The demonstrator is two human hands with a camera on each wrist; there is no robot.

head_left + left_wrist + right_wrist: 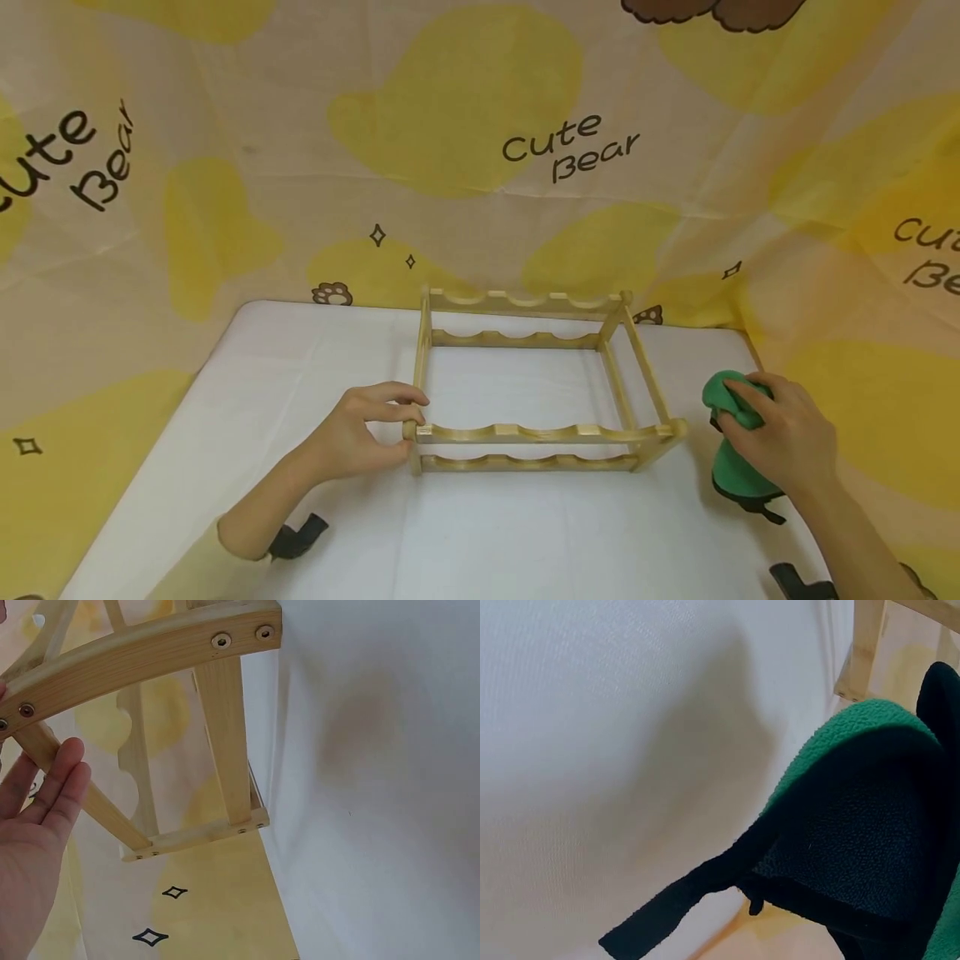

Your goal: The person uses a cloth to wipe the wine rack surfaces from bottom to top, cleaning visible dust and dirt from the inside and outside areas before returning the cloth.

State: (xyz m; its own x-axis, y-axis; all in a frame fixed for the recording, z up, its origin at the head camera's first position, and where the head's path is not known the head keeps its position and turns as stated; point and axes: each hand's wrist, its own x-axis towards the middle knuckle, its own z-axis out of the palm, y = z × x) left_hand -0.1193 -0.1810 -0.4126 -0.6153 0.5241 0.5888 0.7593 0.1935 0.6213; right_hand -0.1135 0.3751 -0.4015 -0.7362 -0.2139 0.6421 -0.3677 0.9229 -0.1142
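A pale wooden rack [510, 434] with scalloped rails, apparently a wine rack, stands mid-table in the head view. Its front left corner is gripped by my left hand [352, 429], fingers over the upper bar and thumb at the near side. The left wrist view shows the rack's side bar [139, 656] with round screw heads, and the fingers [66, 780] lie against a rail. To the right of the rack, my right hand [791, 437] holds a green fleecy cloth [738, 475] bunched at its top. Black edging and a black strap [656, 915] hang from the cloth.
The rack and hands are over a white-covered table [487, 542]. Behind and at both sides rises a yellow-patterned fabric backdrop [450, 100] with printed words. Black bands show near the left wrist [300, 536] and right wrist [798, 583].
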